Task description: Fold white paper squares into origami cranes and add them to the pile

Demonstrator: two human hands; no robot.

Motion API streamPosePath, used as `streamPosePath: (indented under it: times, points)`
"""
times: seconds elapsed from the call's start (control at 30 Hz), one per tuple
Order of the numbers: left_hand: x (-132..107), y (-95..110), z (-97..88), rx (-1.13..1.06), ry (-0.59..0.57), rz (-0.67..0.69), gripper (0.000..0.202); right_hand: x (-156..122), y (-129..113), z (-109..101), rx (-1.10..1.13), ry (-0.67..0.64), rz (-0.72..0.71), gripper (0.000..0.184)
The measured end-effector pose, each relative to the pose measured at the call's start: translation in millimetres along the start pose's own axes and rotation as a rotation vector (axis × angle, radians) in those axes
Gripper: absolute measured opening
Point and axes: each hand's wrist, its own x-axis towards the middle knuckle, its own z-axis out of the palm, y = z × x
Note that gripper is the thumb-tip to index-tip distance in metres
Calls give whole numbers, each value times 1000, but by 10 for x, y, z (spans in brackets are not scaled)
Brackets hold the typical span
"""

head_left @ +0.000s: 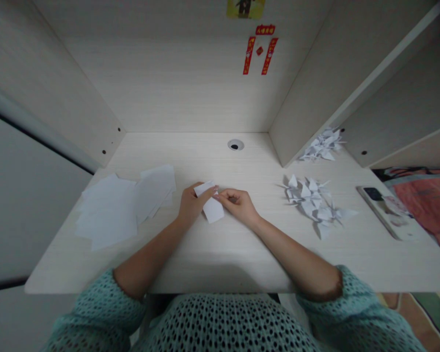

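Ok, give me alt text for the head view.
A person's left hand holds a folded white paper over a pale desk, the right hand touching it. White sheets lie left; folded paper shapes and a phone right.

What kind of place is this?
Likely a home or dorm desk: a pale wood-look desktop set between upright side panels, red stickers on the back panel, and a phone near red fabric.

folded paper (214, 211) plain white — sleeves (104, 305) teal, openwork-patterned — stickers (248, 55) red and yellow
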Motion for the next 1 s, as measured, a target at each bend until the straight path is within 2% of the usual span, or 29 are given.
streamPosePath:
  times: [0.17, 0.43, 0.67, 0.73, 0.9, 1.0]
  points:
    - [15, -14, -10, 47, 7, -32, 33, 0, 18, -10, -44, -14, 10, 33]
    - [-5, 38, -1, -27, 22, -1, 30, -6, -7, -4, -38, -33, 20, 34]
    - [-24, 18, 37, -128, 47, -86, 30, -19, -18, 10, -59, -22, 13, 33]
    - [-3, 31, 29, -183, 82, -103, 30, -26, -20, 21, -72, -30, 27, 34]
    - [90, 93, -40, -331, 253, -136, 32, -47, -33, 45, -133, -85, 22, 34]
    - [120, 110, -67, -327, 268, -134, 33, -51, -58, 42, -138, -113, 26, 34]
